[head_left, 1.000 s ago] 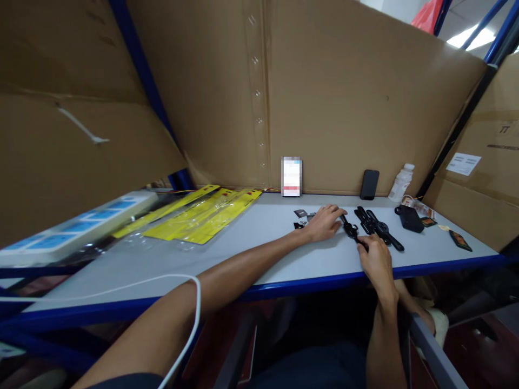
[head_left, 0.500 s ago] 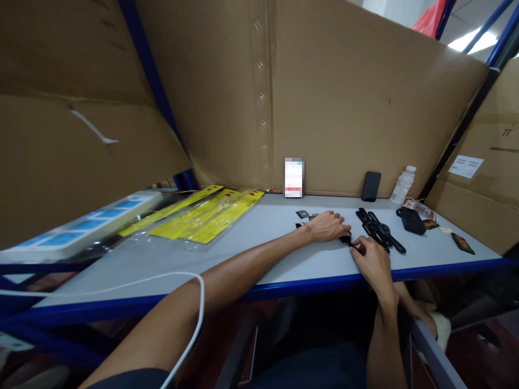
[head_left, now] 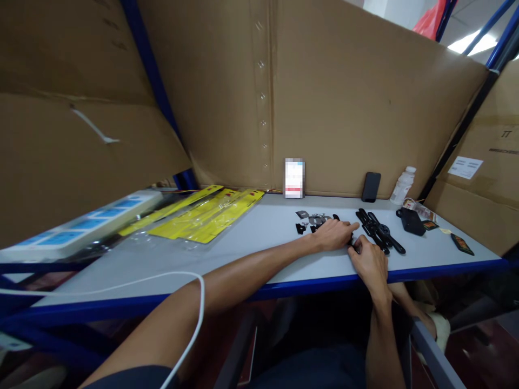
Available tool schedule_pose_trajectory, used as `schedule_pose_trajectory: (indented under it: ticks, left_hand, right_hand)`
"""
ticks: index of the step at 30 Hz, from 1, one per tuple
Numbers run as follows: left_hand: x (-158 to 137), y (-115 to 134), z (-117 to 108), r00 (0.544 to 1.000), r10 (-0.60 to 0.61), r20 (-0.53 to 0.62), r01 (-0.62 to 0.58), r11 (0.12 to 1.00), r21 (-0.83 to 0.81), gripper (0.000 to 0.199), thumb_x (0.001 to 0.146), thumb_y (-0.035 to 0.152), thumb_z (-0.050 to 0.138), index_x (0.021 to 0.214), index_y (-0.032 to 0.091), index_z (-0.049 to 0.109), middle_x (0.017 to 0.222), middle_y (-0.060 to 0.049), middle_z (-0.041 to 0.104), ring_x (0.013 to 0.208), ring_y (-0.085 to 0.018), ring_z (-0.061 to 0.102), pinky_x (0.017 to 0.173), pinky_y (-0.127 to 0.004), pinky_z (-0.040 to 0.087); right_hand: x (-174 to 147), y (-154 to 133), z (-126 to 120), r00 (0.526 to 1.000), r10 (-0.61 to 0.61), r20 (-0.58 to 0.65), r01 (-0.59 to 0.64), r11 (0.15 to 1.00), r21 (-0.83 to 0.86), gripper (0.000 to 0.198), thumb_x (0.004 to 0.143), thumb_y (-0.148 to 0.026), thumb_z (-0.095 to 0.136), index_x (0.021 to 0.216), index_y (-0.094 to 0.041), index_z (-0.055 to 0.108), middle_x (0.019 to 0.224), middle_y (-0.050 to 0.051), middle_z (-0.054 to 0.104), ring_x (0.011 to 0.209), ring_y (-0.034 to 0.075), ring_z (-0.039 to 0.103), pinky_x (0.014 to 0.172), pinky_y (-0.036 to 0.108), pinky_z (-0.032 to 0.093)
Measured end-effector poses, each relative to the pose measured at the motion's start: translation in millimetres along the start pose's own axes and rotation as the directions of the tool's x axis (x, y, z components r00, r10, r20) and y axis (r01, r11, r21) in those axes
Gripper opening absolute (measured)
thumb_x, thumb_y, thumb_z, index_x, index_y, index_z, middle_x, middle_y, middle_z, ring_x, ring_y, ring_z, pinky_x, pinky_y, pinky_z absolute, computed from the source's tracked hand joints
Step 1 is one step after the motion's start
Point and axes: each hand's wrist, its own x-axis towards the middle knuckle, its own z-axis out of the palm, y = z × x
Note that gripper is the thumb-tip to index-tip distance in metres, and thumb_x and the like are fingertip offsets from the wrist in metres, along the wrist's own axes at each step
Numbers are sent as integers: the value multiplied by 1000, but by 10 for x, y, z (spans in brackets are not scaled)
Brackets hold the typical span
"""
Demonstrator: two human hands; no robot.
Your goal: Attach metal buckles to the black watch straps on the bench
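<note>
My left hand (head_left: 335, 234) is low over the table, its fingers curled and pointing right; whatever they hold is hidden. Close beside it, my right hand (head_left: 368, 260) pinches a small black piece (head_left: 352, 241), mostly covered by the fingers. Behind and left of my left hand lie flat grey metal pieces (head_left: 319, 219) and small black parts (head_left: 300, 228). Just beyond my right hand, several long black plastic pieces (head_left: 379, 229) lie side by side in a pile.
Yellow cards in clear packaging (head_left: 211, 216) and a white-and-blue power strip (head_left: 89, 224) lie on the left. Upright phones (head_left: 294, 178), a plastic bottle (head_left: 403, 185) and a black box-like object (head_left: 412, 221) stand or lie farther back. Cardboard walls (head_left: 344, 108) enclose the table (head_left: 239, 259).
My left hand has moved slightly right and toward me, uncovering more of the small metal and black parts. My right hand has shifted a little left, and the two hands are closer together.
</note>
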Motion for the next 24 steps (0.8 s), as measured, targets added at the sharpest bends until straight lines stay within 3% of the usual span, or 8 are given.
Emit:
schedule_pose_trajectory:
  ticks: [3, 10, 14, 18, 24]
  left_hand:
    - [-23, -63, 19, 996, 91, 6, -91, 996, 8, 22, 97, 19, 50, 116, 22, 61, 109, -11, 72, 84, -25, 72, 73, -33, 49]
    - [-28, -129, 21, 998, 44, -42, -44, 999, 5, 26, 105, 37, 45, 108, 19, 64, 104, -11, 73, 85, -25, 72, 70, -34, 48]
    - [-46, -139, 29, 996, 74, -45, -76, 996, -43, 24, 103, 33, 47, 98, 18, 66, 101, -10, 75, 86, -24, 71, 71, -32, 47]
    - [-51, -154, 43, 991, 127, -50, -131, 987, -94, 20, 101, 26, 48, 105, 22, 68, 106, -7, 76, 87, -22, 71, 71, -31, 46]
    - [-15, -164, 69, 998, -4, -67, 0, 998, -70, 25, 104, 37, 48, 111, 23, 68, 106, -6, 77, 87, -23, 71, 70, -31, 45]
  right_hand:
    - [8, 11, 6, 1000, -7, 6, 7, 1000, -1, 24, 97, -37, 50, 108, -24, 67, 97, 8, 77, 91, 24, 71, 72, 29, 40]
    - [4, 16, 6, 1000, -12, 0, 12, 1000, 13, 22, 98, -38, 51, 106, -25, 67, 91, 7, 76, 88, 23, 71, 70, 29, 38]
    - [0, 22, 9, 1000, -16, -8, 16, 1000, 10, 21, 98, -38, 51, 105, -25, 66, 90, 6, 76, 88, 23, 71, 69, 29, 37]
    - [-1, 23, 7, 1000, -23, -7, 23, 1000, 2, 21, 98, -37, 51, 105, -24, 66, 90, 6, 76, 89, 24, 72, 68, 29, 36]
    - [6, 14, 10, 1000, -17, 5, 17, 1000, -2, 23, 99, -40, 51, 107, -25, 66, 90, 6, 76, 87, 23, 71, 71, 29, 39]
